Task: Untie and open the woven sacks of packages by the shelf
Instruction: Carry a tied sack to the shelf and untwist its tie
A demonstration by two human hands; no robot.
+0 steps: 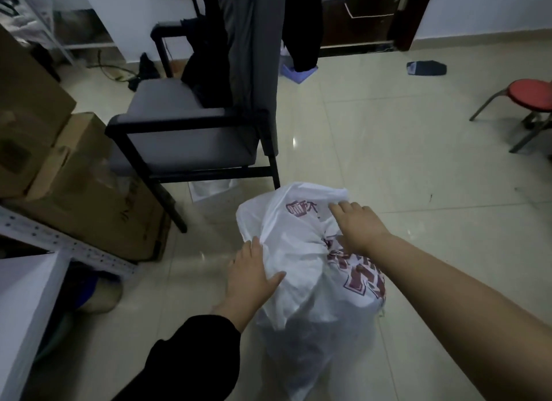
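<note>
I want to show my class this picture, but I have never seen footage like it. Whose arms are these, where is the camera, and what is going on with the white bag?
There is no machine here. The camera sits on a person's head and looks forward and down, so the two arms are that person's own. The left hand and the right hand both rest on a white woven sack with red print, standing on the tiled floor. The sack's neck looks bunched shut between the hands. The left fingers seem to pinch the fabric; the right hand's grip is hard to tell. Nearby stand a chair, cardboard boxes by a shelf, and a red stool.
</note>
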